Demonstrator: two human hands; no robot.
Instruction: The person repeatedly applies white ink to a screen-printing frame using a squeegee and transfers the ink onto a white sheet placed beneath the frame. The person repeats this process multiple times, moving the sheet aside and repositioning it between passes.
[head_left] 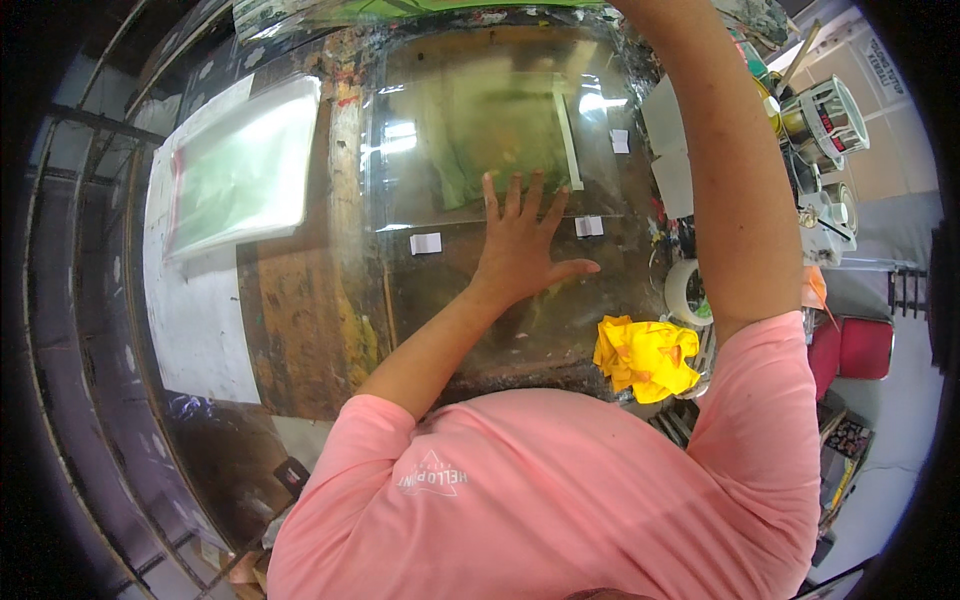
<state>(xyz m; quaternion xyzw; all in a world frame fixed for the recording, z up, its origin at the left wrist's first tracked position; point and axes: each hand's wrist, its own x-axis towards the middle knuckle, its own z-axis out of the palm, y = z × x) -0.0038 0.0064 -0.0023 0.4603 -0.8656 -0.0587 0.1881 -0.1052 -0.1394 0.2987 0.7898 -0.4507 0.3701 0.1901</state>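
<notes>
My left hand [522,238] lies palm down with its fingers spread, near the front edge of a clear plastic sheet [400,205]. Its fingertips rest over the sheet, which lies on a glass-like work surface [440,340]. Small white tabs sit by the sheet's edges: one tab [426,243] left of the hand, a second tab [590,226] right of it, and a third tab [620,141] farther up. A narrow white strip [568,135] runs beyond the fingers, beside a greenish patch. My right arm reaches forward past the upper edge; its hand is out of view.
At left, a stack of clear plastic sheets [245,165] rests on white paper [205,340]. A crumpled yellow cloth [648,358] and a tape roll [688,292] lie at right. Farther right are a pale tub [830,118] and a red chair [865,347]. Metal bars [75,250] line the left.
</notes>
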